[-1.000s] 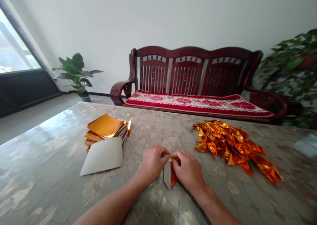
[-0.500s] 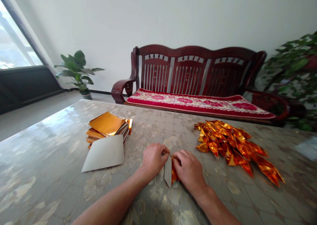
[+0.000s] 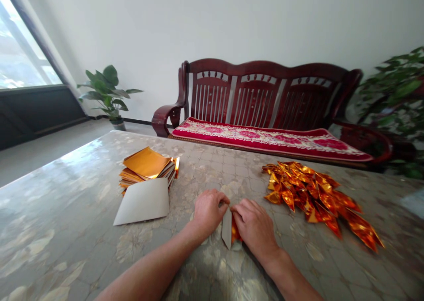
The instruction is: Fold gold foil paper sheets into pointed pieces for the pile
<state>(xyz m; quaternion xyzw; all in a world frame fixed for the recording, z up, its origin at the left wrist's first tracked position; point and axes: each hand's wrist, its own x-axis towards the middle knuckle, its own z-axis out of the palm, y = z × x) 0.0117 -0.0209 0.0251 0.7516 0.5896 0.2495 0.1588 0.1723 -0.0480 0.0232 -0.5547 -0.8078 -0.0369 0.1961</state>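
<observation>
A partly folded sheet of foil paper (image 3: 227, 229), grey on one face and shiny orange-gold on the other, lies between my hands near the middle of the table. My left hand (image 3: 209, 210) pinches its far end between thumb and fingers. On the sheet's right side, my right hand (image 3: 254, 223) has its fingers closed on the orange part, which it partly covers. To the left is a stack of gold foil sheets (image 3: 147, 163), with one sheet grey side up (image 3: 143, 202) in front of it. Many folded orange foil pieces (image 3: 311, 195) are heaped on the right.
The table (image 3: 79, 190) has a glossy, patterned cover. Behind it stands a dark red wooden bench (image 3: 255, 93) with a red floral cushion (image 3: 265, 137). Potted plants (image 3: 106, 91) stand at both sides. A pale, blurred item (image 3: 414, 200) lies at the table's right edge.
The whole view has shifted slightly. Both hands keep their hold at the far end of the folded sheet, with barely any visible change in its shape.
</observation>
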